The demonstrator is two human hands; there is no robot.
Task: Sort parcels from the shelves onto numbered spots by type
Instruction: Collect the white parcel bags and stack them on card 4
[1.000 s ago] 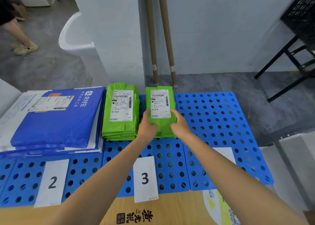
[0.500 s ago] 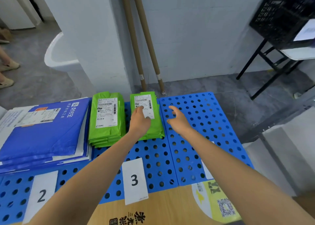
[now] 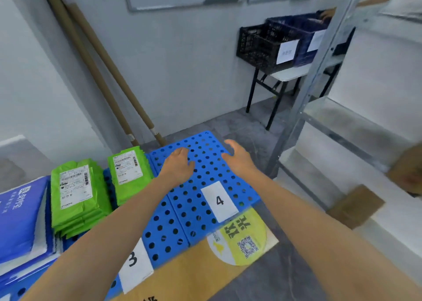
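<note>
Two stacks of green parcels lie on the blue perforated boards (image 3: 205,161): the left stack (image 3: 75,193) and the right stack (image 3: 129,173), above the white card numbered 3 (image 3: 134,266). Blue parcels (image 3: 20,216) are piled at the far left. A card numbered 4 (image 3: 219,201) lies on the right board. My left hand (image 3: 179,163) and my right hand (image 3: 238,155) hover over the right board, fingers relaxed, holding nothing. Brown cardboard parcels (image 3: 355,206) sit on the metal shelf at the right.
Two long cardboard tubes (image 3: 100,67) lean against the wall behind the boards. A metal shelf upright (image 3: 317,72) stands at the right. Black (image 3: 260,47) and blue crates sit on a small black-legged table beyond. A yellow round sticker (image 3: 242,239) lies on the brown mat.
Both hands let go of the right green stack and moved right over the board at card 4. My view swung right, bringing the shelf into sight.
</note>
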